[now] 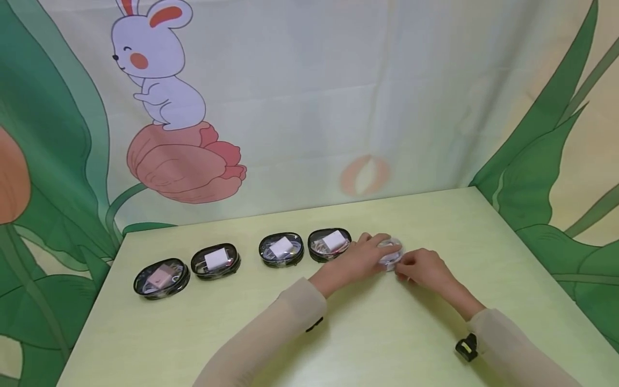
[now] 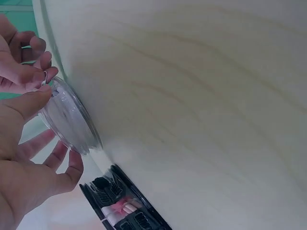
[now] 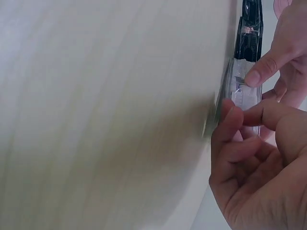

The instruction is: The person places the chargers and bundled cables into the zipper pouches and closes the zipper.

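Observation:
A clear oval zip pouch with a pale rim [image 1: 395, 260] rests on the table at the right end of a row of pouches. My left hand [image 1: 358, 259] grips it from the left; in the left wrist view the thumb and fingers curl round the pouch [image 2: 72, 117]. At its right edge, my right hand [image 1: 427, 270] pinches a small metal zip pull [image 2: 45, 75] between thumb and fingertip. Fingers cover part of the pouch [image 3: 243, 96] in the right wrist view. What lies inside it cannot be made out clearly.
Several black-rimmed clear pouches stand leftward in a row. One black-rimmed pouch [image 1: 316, 248], holding a white charger plug [image 1: 335, 240] and cable, sits just beside my left hand. The leftmost holds a pink plug [image 1: 162, 276]. A printed curtain [image 1: 300, 107] hangs behind the table [image 1: 232, 328].

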A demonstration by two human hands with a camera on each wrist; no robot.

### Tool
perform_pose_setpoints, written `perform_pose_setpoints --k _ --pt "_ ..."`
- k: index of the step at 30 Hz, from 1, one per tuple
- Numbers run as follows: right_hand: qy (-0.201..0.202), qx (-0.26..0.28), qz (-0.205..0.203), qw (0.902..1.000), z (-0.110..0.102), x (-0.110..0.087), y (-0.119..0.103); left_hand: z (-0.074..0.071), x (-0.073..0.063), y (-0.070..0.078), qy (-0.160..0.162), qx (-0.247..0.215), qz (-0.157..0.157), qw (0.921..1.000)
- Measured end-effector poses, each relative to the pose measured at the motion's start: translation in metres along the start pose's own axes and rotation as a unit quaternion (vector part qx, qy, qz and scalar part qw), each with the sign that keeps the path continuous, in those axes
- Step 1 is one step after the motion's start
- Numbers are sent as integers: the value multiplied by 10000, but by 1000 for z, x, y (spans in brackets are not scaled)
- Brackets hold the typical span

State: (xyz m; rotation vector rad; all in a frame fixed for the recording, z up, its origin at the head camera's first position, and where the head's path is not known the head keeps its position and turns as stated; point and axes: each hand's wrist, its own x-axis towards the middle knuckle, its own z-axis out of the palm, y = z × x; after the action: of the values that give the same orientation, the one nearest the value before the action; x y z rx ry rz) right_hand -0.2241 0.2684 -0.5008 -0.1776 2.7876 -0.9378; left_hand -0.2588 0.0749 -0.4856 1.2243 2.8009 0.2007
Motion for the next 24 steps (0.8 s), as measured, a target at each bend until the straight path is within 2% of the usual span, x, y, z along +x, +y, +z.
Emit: perform_pose_setpoints --k 6,10,14,17,21,24 --pt "123 40 -145 9998 3 0 4 1 1 2 -36 166 -63 9998" --pt "232 -183 -634 9976 -1 1 10 3 1 3 -32 535 -49 9986" --pt "363 -515 -1174 9911 -8 4 16 6 2 1 21 898 265 9956" --pt "359 -769 -1240 9886 -15 8 21 7 4 0 57 826 442 9956" --pt "423 -1278 -1161 9841 -26 13 30 7 5 0 27 571 467 9973" --pt "419 -1496 -1346 9786 -31 18 36 6 8 0 26 604 497 9969"
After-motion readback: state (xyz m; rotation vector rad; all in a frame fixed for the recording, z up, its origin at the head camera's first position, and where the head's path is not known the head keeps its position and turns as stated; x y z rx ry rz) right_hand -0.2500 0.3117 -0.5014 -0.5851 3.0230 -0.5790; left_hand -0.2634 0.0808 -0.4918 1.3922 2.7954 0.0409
